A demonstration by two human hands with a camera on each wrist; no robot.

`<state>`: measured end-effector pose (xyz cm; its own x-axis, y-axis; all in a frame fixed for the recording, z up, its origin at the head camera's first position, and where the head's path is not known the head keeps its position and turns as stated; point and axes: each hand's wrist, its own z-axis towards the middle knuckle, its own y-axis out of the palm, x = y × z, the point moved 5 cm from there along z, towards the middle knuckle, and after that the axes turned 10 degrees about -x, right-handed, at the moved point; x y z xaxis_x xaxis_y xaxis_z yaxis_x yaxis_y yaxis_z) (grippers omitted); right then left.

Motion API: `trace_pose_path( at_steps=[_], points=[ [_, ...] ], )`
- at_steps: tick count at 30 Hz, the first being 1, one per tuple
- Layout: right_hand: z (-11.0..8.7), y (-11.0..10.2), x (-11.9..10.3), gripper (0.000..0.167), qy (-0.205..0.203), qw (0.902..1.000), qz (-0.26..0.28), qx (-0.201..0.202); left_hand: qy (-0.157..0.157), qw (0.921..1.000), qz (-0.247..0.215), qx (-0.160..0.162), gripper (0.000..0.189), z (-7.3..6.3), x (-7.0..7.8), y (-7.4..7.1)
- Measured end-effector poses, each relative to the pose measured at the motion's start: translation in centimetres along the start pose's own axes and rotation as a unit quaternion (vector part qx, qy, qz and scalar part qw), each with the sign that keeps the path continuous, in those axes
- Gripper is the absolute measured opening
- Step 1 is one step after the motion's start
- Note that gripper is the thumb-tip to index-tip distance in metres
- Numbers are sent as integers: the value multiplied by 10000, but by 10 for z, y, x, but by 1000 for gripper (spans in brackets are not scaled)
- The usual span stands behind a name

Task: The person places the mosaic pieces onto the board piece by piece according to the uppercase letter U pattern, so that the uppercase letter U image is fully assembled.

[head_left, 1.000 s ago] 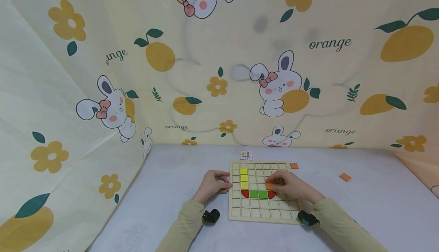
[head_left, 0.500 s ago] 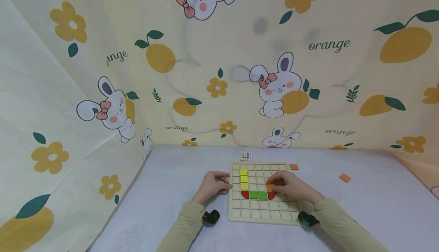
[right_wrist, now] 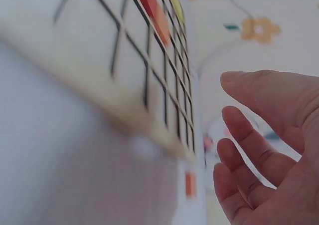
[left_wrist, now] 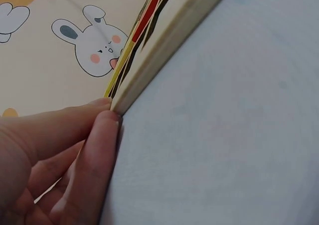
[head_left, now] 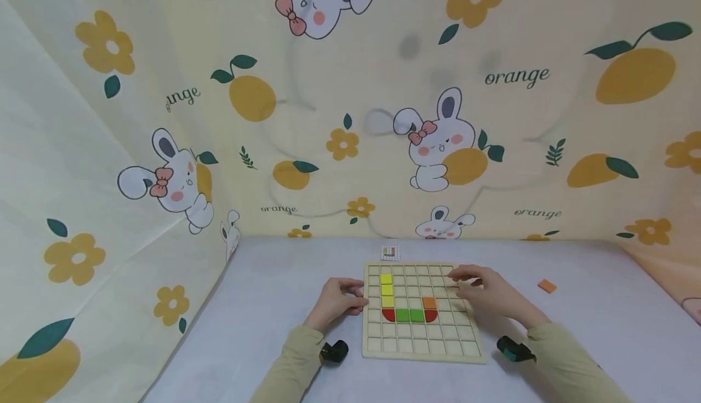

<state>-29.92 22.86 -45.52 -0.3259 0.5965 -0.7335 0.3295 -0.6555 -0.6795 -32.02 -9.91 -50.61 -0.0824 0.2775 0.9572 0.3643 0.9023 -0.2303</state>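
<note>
A wooden grid board point(head_left: 438, 347) lies on the table with a U-like shape of tiles in its cells. Yellow tiles point(head_left: 387, 290) form the left side, two green tiles point(head_left: 409, 316) lie between red rounded tiles point(head_left: 431, 316) at the bottom, and one orange tile point(head_left: 429, 302) sits above the right red one. My left hand point(head_left: 333, 301) holds the board's left edge between thumb and finger. Over the right edge, my right hand point(head_left: 493, 290) has its fingers apart and holds nothing. Past that edge, a loose orange tile point(right_wrist: 190, 184) appears in the right wrist view; the hand hides it from the head view.
A small pattern card point(head_left: 390, 253) showing a U lies behind the board. Farther right on the table is another orange tile point(head_left: 546, 285). A printed curtain point(head_left: 306, 147) hangs behind and to the sides.
My right hand has let go of the orange tile, leaving it in its cell, and moved right and back to the board's far right edge. The left hand has stayed at the left edge.
</note>
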Motion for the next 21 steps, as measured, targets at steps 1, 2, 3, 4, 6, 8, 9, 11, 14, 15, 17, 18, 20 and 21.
trace_pose_path(
  at_steps=[1,2,3,4,6,8,9,11,14,15,17,18,20,21],
  points=[
    [-4,-6,4,35,87,9999,-80,108,24,10000,-8,-4,45,0,0,0],
    [-8,-12,8,35,126,9995,-164,218,36,10000,-18,-11,45,0,0,-1],
    [-13,-19,12,36,138,9991,-244,309,49,10000,-17,-26,46,0,0,-1],
    [-18,-25,16,37,193,9985,-321,396,54,10000,-35,-30,46,0,0,-1],
    [-27,-37,25,39,285,9970,-500,524,72,10000,-36,-31,46,0,0,-1],
    [-38,-48,36,41,399,9960,-549,589,72,10000,-33,-26,46,0,-1,0],
    [-43,-53,41,43,488,9956,-541,590,77,10000,-27,-25,46,0,-1,0],
    [-52,-62,52,47,625,9950,-527,575,83,10000,-30,-11,46,1,-2,0],
    [-65,-73,69,52,862,9932,-550,551,91,10000,-26,-7,46,3,-3,1],
    [-69,-77,74,53,929,9928,-539,525,93,10000,-27,-7,46,3,-3,1],
    [-77,-82,84,54,1035,9917,-572,502,87,10000,-35,-1,45,4,-4,1],
    [-80,-85,89,54,1092,9913,-552,494,89,10000,-32,5,45,4,-4,1],
    [-87,-89,97,56,1214,9901,-484,503,96,9999,-33,7,45,4,-4,0],
    [-90,-90,101,56,1231,9901,-450,509,103,9999,-38,1,45,4,-4,0]
  ],
)
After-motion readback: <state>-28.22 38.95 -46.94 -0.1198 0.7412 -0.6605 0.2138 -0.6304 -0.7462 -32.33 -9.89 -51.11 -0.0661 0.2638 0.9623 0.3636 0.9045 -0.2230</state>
